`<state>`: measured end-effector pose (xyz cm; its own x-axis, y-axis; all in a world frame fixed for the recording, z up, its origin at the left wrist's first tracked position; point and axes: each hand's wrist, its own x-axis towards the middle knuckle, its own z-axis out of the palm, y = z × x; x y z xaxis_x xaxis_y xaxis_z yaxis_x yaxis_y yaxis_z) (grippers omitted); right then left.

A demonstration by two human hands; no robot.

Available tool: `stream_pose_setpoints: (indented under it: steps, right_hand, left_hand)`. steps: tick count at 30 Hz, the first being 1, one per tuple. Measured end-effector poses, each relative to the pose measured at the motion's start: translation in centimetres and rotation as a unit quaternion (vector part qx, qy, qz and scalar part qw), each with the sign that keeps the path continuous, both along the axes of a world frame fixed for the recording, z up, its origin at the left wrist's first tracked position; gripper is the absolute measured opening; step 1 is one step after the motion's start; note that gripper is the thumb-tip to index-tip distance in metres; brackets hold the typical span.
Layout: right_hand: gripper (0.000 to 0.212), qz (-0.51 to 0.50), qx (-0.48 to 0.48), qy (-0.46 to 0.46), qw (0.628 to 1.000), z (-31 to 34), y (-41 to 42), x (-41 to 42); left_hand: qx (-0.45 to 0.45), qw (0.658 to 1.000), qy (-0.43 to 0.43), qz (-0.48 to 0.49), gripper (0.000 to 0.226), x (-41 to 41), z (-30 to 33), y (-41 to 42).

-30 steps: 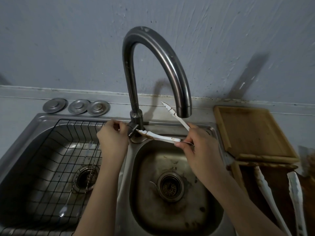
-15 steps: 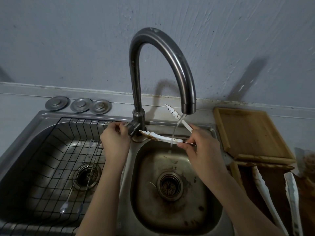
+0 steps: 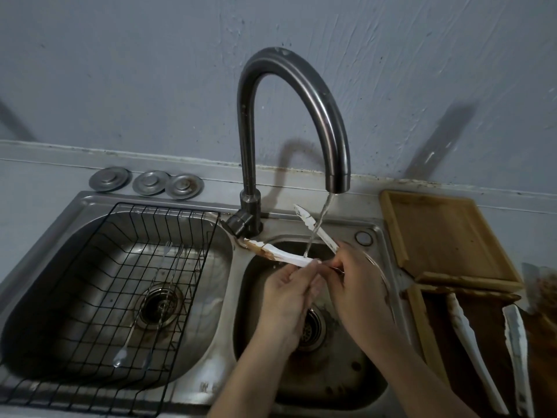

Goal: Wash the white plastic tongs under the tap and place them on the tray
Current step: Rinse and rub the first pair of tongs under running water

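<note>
The white plastic tongs [image 3: 280, 253], smeared brown near the tips, are spread open over the right sink basin. Water runs from the dark curved tap [image 3: 304, 82] and falls between their two arms. My right hand [image 3: 358, 285] grips the tongs at the hinge end. My left hand [image 3: 289, 294] pinches the lower arm close to the right hand. A wooden tray [image 3: 452, 236] lies on the counter to the right of the sink.
The left basin holds a black wire rack [image 3: 120, 282] with long thin utensils [image 3: 144, 321] on it. Three metal drain covers [image 3: 147, 182] sit behind it. Another pair of white tongs [image 3: 473, 351] rests on a dark wooden board at the lower right.
The water came on after my left hand worked the tap lever. That hand then left the lever and moved right onto the tongs' lower arm.
</note>
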<state>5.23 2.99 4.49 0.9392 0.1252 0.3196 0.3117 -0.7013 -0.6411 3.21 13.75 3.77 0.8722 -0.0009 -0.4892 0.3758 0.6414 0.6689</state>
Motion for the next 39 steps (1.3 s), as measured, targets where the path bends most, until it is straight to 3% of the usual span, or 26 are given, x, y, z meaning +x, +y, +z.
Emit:
stream_pose_setpoints:
  steps: [6,10,14,18,22,25,28,31,35,39]
  right_hand:
    - [0.018,-0.020,-0.045,0.031,0.998,-0.5,-0.7,-0.4]
    - [0.017,-0.015,-0.041,0.051,0.998,-0.8,-0.9,-0.8]
    - [0.023,0.005,-0.034,0.064,0.997,-1.1,-1.2,-1.1]
    - [0.022,0.007,-0.055,0.063,0.997,-1.3,-1.5,-1.2]
    - [0.025,-0.023,-0.059,0.063,0.996,-1.1,-1.8,-0.8]
    - [0.029,-0.014,-0.079,0.139,0.987,-1.4,-2.2,-0.7]
    - [0.030,0.011,-0.064,0.215,0.974,-2.1,-2.9,-0.7]
    - [0.027,0.021,-0.070,0.221,0.973,-2.9,-3.6,-1.1]
    - [0.024,0.043,-0.120,0.209,0.970,-3.2,-4.6,-2.0]
    - [0.024,0.037,-0.138,0.196,0.970,-3.6,-5.6,-2.6]
  left_hand:
    - [-0.004,0.999,0.034,0.022,0.024,1.1,-0.3,-0.9]
    - [0.053,0.998,0.029,0.016,0.033,1.0,-0.8,-1.0]
    - [0.118,0.993,-0.006,-0.019,0.008,0.8,-0.5,-1.1]
    - [0.112,0.992,-0.041,-0.033,0.019,0.7,-0.1,-1.0]
    - [0.123,0.991,-0.024,-0.054,0.035,0.7,-0.7,-1.3]
    - [0.152,0.986,-0.016,-0.068,0.039,0.5,-1.3,-1.6]
    - [0.114,0.988,-0.004,-0.107,0.029,0.4,-1.8,-1.4]
    - [0.050,0.992,0.048,-0.108,0.017,0.0,-2.3,-1.4]
    - [-0.007,0.991,0.109,-0.078,0.032,-0.3,-3.6,-2.0]
    - [-0.104,0.978,0.151,-0.103,0.075,-0.1,-4.4,-1.6]
